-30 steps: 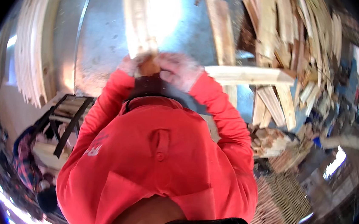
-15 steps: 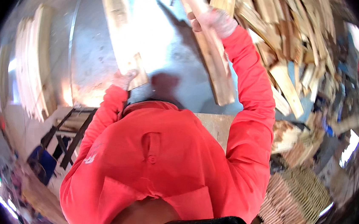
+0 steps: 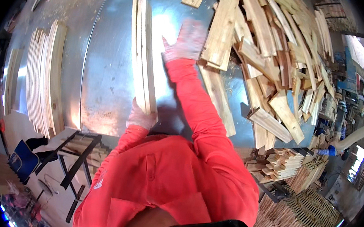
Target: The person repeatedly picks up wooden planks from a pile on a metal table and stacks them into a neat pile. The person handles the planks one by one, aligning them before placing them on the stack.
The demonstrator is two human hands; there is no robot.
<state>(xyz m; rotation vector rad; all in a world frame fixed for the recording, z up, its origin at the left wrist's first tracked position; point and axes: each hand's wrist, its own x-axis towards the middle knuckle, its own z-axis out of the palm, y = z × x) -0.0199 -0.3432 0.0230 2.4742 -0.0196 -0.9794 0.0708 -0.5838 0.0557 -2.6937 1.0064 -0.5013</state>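
While left hand grips the slat bundle at its 6 o'clock end, long axis 12-to-6 on table, right hand, fingers spread, touches plank pile at 3 o'clock.

Right hand motion-blurred, fingers indistinct. Left hand partly hidden behind the end of the slat bundle (grip unclear). Loose plank heap runs off the top edge; lower boards buried.
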